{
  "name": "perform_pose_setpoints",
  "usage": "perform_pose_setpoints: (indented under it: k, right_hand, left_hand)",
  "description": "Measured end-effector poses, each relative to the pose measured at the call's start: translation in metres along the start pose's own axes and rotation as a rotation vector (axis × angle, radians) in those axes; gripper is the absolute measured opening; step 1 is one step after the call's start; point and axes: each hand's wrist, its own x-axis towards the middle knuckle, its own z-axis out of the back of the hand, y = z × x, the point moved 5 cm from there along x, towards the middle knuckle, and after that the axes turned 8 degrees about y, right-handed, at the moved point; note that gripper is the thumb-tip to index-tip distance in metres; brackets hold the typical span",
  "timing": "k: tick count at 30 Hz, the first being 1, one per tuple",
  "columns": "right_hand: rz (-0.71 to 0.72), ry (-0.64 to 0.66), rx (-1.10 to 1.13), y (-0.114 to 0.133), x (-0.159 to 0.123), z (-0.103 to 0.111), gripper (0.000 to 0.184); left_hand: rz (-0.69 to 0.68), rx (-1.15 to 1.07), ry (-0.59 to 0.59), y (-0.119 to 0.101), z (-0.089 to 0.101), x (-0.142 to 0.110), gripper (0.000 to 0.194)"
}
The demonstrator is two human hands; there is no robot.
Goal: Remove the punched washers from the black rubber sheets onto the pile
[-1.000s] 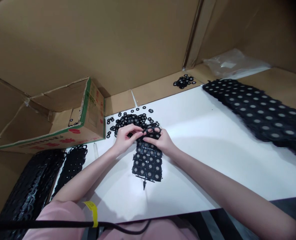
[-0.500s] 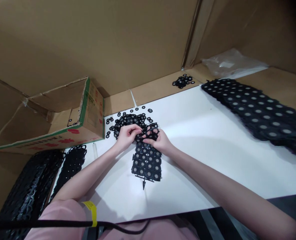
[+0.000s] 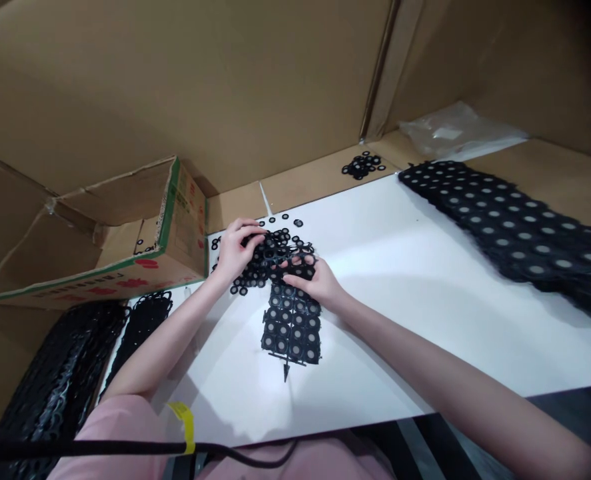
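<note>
the black grid (image 3: 291,327), a flat sheet with rows of pale-centred circles, lies on the white board (image 3: 375,353); an arrow-shaped tip (image 3: 286,371) projects from its near end. the right hand (image 3: 325,283) grips the far part of the grid, thumb on the upper face and fingers bent at the right edge. the left hand (image 3: 235,250) is positioned over the loose ring heap (image 3: 258,267), left of the grid's far end; thumb and fingertips nearly meet, and whether a ring is held between them cannot be determined. a small ring pile (image 3: 362,165) sits beyond the grid and to its right. the large dotted stack (image 3: 505,213) lies well to the right of the grid, and the clear bag (image 3: 460,127) lies beyond and to the right. the open carton (image 3: 185,227), the dark stack (image 3: 55,373) and the narrow black strip (image 3: 142,327) are all left of the grid
</note>
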Motion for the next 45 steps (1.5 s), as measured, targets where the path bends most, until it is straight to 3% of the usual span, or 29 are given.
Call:
perform_pose_setpoints:
  k: [3, 6, 8, 16, 18, 20, 22, 25, 28, 30, 35, 41, 45]
  right_hand:
    - [0.026, -0.007, -0.028, 0.003, 0.000, 0.002, 0.028]
    - [0.045, -0.029, -0.051, 0.004, -0.001, 0.004, 0.031]
    - [0.058, -0.036, -0.056, 0.003, -0.002, 0.005, 0.035]
    - [0.135, 0.002, 0.016, 0.007, -0.010, 0.001, 0.083]
    - [0.212, 0.053, -0.130, 0.015, -0.011, -0.001, 0.082]
    - [0.246, 0.124, -0.270, 0.020, -0.012, -0.003, 0.070]
    - [0.222, 0.152, -0.318, 0.018, -0.011, -0.003, 0.063]
    - [0.173, 0.098, -0.292, 0.010, -0.008, 0.002, 0.070]
    - [0.186, 0.063, -0.287, 0.003, -0.006, 0.004, 0.083]
    - [0.188, 0.036, -0.298, 0.002, -0.006, 0.005, 0.089]
    - [0.159, 0.000, -0.342, 0.006, -0.009, 0.002, 0.089]
    - [0.129, 0.054, -0.344, 0.011, -0.011, -0.004, 0.090]
    - [0.070, 0.094, -0.307, 0.010, -0.011, -0.006, 0.091]
  left_hand:
    - [-0.122, 0.055, 0.065, -0.016, -0.002, -0.004, 0.013]
    - [-0.253, -0.022, 0.243, -0.031, -0.013, -0.011, 0.017]
    - [-0.255, -0.082, 0.317, -0.033, -0.019, -0.015, 0.015]
    - [-0.076, -0.111, 0.237, -0.017, -0.021, -0.015, 0.012]
    - [-0.067, -0.099, 0.226, -0.018, -0.020, -0.014, 0.011]
    - [-0.073, -0.081, 0.217, -0.023, -0.019, -0.014, 0.012]
    - [-0.135, -0.011, 0.159, -0.032, -0.016, -0.016, 0.017]
    - [-0.327, 0.140, 0.082, -0.051, -0.016, -0.025, 0.017]
    - [-0.480, 0.206, 0.200, -0.060, -0.034, -0.037, 0.017]
    - [-0.507, 0.222, 0.239, -0.059, -0.046, -0.042, 0.020]
    - [-0.380, 0.120, 0.201, -0.053, -0.056, -0.041, 0.016]
    - [-0.251, -0.002, 0.195, -0.058, -0.055, -0.035, 0.022]
    - [-0.135, -0.058, 0.107, -0.043, -0.047, -0.022, 0.022]
